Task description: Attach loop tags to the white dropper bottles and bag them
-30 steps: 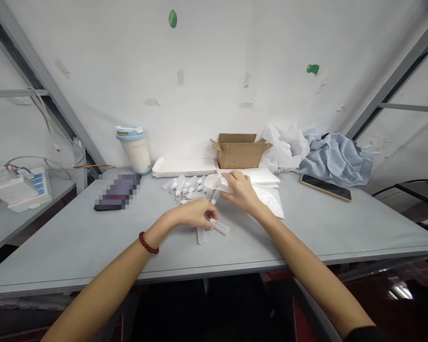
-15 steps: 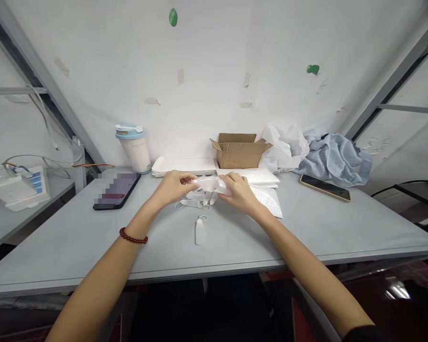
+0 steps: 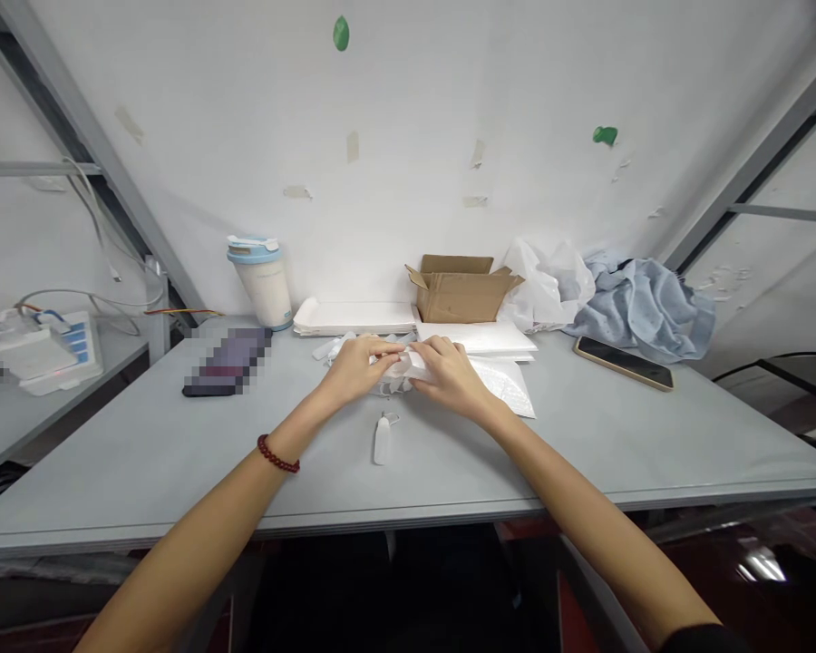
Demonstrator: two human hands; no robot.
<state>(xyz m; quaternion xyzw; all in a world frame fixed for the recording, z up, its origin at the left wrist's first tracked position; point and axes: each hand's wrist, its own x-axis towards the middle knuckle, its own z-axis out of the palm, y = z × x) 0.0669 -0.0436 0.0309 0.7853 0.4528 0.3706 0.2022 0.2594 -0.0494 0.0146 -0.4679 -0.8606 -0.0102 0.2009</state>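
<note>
Close together above the middle of the table, both hands have their fingertips on a small white packet (image 3: 416, 366). My left hand (image 3: 354, 367) pinches its left end, thumb against fingers. Closed round the right side of the packet is my right hand (image 3: 454, 374); the fingers cover much of it, so its exact kind is unclear. Behind and beneath the hands lies a heap of small white tags (image 3: 325, 350), partly hidden. A single white tag with a loop (image 3: 382, 441) rests on the table in front of the hands.
Behind the hands are white envelopes (image 3: 357, 317), an opened cardboard box (image 3: 463, 297), a plastic bag (image 3: 542, 283) and a blue cloth (image 3: 643, 308). A lidded cup (image 3: 262, 286) and a dark phone (image 3: 228, 363) are left; another phone (image 3: 624, 363) lies right.
My left hand has moved right, closer to my right hand, and now covers more of the heap. The packet between the hands shows less. The view has shifted slightly.
</note>
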